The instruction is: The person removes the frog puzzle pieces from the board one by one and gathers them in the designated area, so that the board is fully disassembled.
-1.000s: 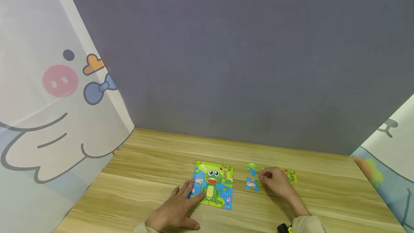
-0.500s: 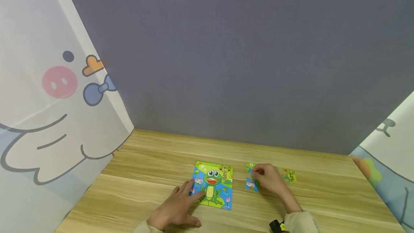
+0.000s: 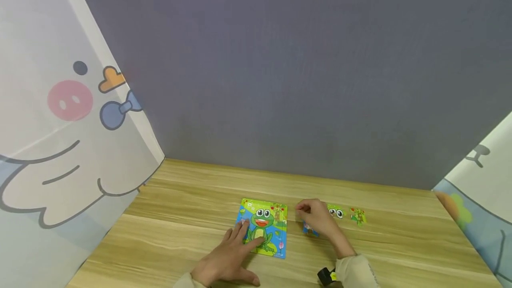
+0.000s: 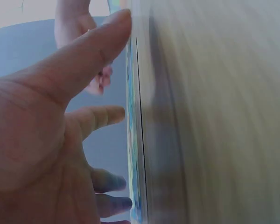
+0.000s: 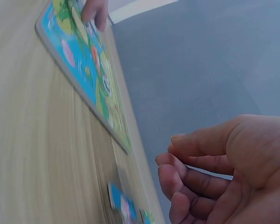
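A frog picture board point(image 3: 276, 234) lies flat on the wooden table. My left hand point(image 3: 228, 254) rests with spread fingers over its lower left part, the index fingertip on the frog's body. Fingers of this hand point(image 4: 102, 119) reach along the board's edge in the left wrist view. My right hand point(image 3: 318, 219) is above the puzzle pieces right of the board, fingers curled and thumb close to the index fingertip. Nothing shows between those fingertips point(image 5: 163, 161) in the right wrist view. A blue puzzle piece with a pink flower point(image 3: 310, 229) is partly hidden beneath the right hand.
A puzzle piece with frog eyes point(image 3: 336, 211) and a puzzle piece with a tree point(image 3: 358, 216) lie to the right of the right hand. Behind the table point(image 3: 216, 177) stands a grey panel point(image 3: 280, 79), with cartoon-printed panels at both sides.
My right hand has moved left from the frog-eyes piece, which now shows on the table, toward the board. The left hand has shifted slightly to the right on the board.
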{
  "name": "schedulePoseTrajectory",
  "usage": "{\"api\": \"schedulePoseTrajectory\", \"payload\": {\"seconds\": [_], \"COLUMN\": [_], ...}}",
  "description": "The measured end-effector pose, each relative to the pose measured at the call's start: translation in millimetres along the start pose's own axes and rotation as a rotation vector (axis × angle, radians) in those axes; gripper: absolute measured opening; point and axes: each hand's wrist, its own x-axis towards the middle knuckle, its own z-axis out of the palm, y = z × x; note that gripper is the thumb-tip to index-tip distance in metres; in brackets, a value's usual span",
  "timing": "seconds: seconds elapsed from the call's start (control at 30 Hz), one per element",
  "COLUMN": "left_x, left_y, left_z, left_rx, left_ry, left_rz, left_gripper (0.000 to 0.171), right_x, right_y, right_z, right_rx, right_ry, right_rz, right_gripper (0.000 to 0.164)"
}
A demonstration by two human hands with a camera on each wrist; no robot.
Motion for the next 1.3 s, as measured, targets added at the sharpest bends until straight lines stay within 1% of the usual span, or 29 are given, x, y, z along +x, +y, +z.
{"api": "schedulePoseTrajectory", "payload": {"seconds": [0.1, 0.27, 0.43, 0.5, 0.63, 0.77, 0.97, 1.1, 1.3], "left_x": [4.3, 10.1, 11.0, 11.0, 10.8, 10.8, 10.5, 10.3, 11.2], "left_y": [5.9, 12.3, 12.7, 12.6, 12.6, 11.6, 10.3, 9.9, 10.5], "left_z": [1.7, 4.9, 6.6, 7.1, 7.7, 7.6, 8.7, 10.0, 11.0], "left_rx": [-0.019, 0.016, 0.049, 0.061, 0.081, 0.098, 0.145, 0.156, 0.161], "left_ry": [-0.02, -0.033, -0.033, -0.033, -0.033, -0.033, -0.029, -0.022, -0.028], "left_rz": [-0.021, -0.033, -0.039, -0.039, -0.031, -0.025, -0.012, -0.007, -0.017], "left_gripper": [0.096, 0.097, 0.097, 0.097, 0.097, 0.097, 0.098, 0.099, 0.1], "right_x": [3.7, 8.8, 13.8, 15.3, 14.9, 13.8, 10.8, 9.9, 9.6], "right_y": [-7.9, -19.7, -30.5, -32.2, -32.3, -31.9, -35.2, -36.3, -37.0], "right_z": [7.4, 26.4, 50.1, 57.8, 68.7, 74.8, 77.6, 78.9, 79.0], "right_rx": [0.034, 0.055, 0.057, 0.052, 0.024, -0.011, -0.056, -0.074, -0.074], "right_ry": [-0.01, -0.03, -0.057, -0.064, -0.085, -0.106, -0.131, -0.127, -0.117], "right_rz": [-0.016, -0.067, -0.117, -0.133, -0.112, -0.078, -0.028, -0.035, -0.052], "right_gripper": [0.012, 0.01, 0.01, 0.012, 0.022, 0.033, 0.05, 0.049, 0.04]}}
